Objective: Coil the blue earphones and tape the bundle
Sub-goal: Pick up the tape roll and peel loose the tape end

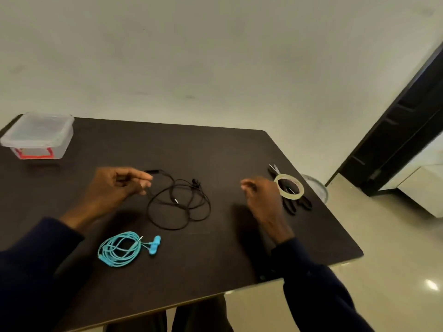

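Far-left corner of the tabletop [215,149]: a lidded clear box [38,136]. Close to the near edge, left of centre, I see the blue earphones [119,248] lying coiled, untouched. Farther in, the left hand [115,185] hovers with fingers loosely curled, gripping nothing, just beside the black earphones [178,202] at centre. The right hand [261,195] hangs equally slack. By the right edge, a tape roll [290,196] rests on scissors [291,209].
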Demonstrator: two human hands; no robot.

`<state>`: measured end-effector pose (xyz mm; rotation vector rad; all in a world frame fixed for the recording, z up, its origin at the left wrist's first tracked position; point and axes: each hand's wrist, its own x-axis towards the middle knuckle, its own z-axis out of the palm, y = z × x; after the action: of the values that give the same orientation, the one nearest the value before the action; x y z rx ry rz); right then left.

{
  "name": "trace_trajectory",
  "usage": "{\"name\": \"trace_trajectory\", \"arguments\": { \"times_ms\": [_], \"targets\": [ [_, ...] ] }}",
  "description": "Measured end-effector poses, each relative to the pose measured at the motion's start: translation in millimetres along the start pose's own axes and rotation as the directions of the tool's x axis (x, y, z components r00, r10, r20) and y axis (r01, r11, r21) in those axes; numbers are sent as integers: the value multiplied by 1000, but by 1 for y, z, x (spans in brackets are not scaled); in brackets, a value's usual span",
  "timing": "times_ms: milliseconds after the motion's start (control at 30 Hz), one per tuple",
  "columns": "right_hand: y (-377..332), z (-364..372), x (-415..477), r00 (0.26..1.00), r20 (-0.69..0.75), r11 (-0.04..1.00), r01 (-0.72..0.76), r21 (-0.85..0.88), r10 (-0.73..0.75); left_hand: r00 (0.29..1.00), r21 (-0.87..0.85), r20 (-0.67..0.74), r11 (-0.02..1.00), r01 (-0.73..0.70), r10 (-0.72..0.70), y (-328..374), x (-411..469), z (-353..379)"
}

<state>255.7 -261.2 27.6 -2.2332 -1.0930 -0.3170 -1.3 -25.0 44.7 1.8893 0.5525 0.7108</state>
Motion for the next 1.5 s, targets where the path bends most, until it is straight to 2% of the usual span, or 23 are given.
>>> {"name": "trace_trajectory", "arguments": {
  "times_ms": [67, 167, 233, 300, 467, 567, 700, 833, 900, 1000, 1067, 1133, 1300, 1400, 1500],
  "targets": [
    [21, -13, 3, 997, -38, 985, -69, -160, 63, 1000, 4, 9, 1000, -12, 12, 1, -2, 5],
    [44, -25, 8, 983, -3, 878, -165, -449, 183, 999, 32, 36, 999, -25, 24, 4, -7, 10],
    [52, -26, 9, 970, 22, 839, -199, -507, 243, 999, 42, 44, 999, -28, 26, 7, -9, 10],
    [53, -22, 8, 968, 39, 845, -197, -498, 248, 998, 37, 51, 999, -25, 23, 9, -10, 8],
    [38, -4, 7, 980, 75, 935, -152, -321, 185, 998, 20, 56, 1000, -21, 20, 8, -16, 9],
    [12, 12, 3, 987, 154, 976, -19, -217, 53, 999, -15, 48, 1000, -23, 24, 5, -18, 11],
    [-30, 30, -5, 985, 151, 995, 93, -33, -87, 997, -29, 10, 996, -80, 81, 4, -23, 13],
    [-70, 40, -14, 978, 84, 971, 173, 164, -189, 994, -43, -56, 994, -100, 98, 1, -29, 14],
    [-86, 40, -19, 985, 62, 943, 136, 304, -162, 993, -60, -87, 995, -84, 79, 0, -30, 16],
    [-106, 37, -26, 983, 125, 861, 51, 506, -132, 993, -56, 4, 992, -115, 116, 1, -32, 16],
    [-115, 32, -29, 979, 137, 812, 44, 582, -152, 981, 24, 76, 984, -178, 176, 2, -34, 16],
    [-119, 28, -30, 974, 145, 778, 45, 627, -174, 972, 105, 53, 967, -234, 230, 4, -36, 17],
    [-126, 28, -32, 937, 267, 787, 14, 616, -226, 921, 250, -158, 917, -310, 355, -3, -44, 19],
    [-138, 33, -32, 947, 229, 759, 25, 650, -227, 900, 358, -197, 883, -302, 388, -4, -49, 22],
    [-145, 35, -31, 962, 191, 739, 16, 673, -195, 875, 389, -192, 853, -347, 444, 5, -50, 22]
  ]
}}
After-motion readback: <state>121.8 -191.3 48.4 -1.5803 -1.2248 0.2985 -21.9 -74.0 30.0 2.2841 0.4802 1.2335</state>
